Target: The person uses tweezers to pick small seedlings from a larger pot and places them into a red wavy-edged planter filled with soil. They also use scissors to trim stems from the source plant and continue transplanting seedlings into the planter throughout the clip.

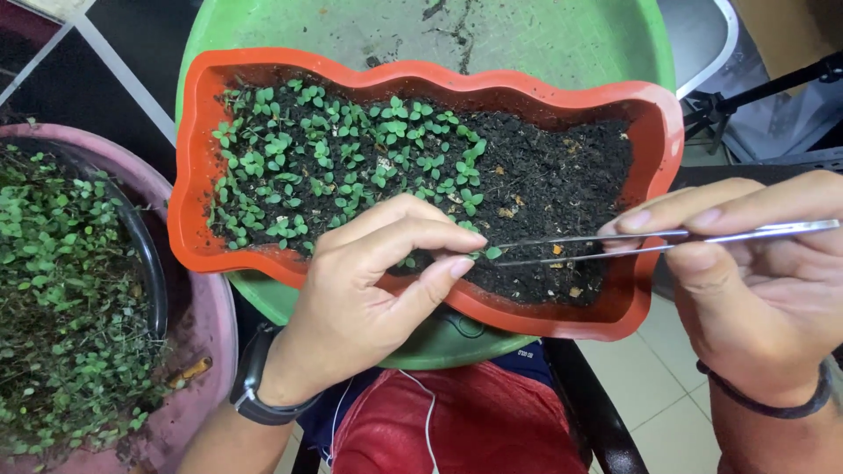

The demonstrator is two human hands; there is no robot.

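Just between fingers (457, 266) (tweezer-side): seedling (492, 253).

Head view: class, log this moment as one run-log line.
left hand: pinching seedling | right hand: holding tweezers, tips at seedling | orange planter: left half sprouted, right half bare soil

A home gardening spot: seedling planter (421, 83) on a green stool (527, 35), tiled floor (667, 386), another potted plant (189, 325).

My right hand (764, 290) pinches steel tweezers (650, 241) over the orange planter (654, 114), tips at a seedling (492, 253) near its front rim, where my left hand (369, 290) pinches too.
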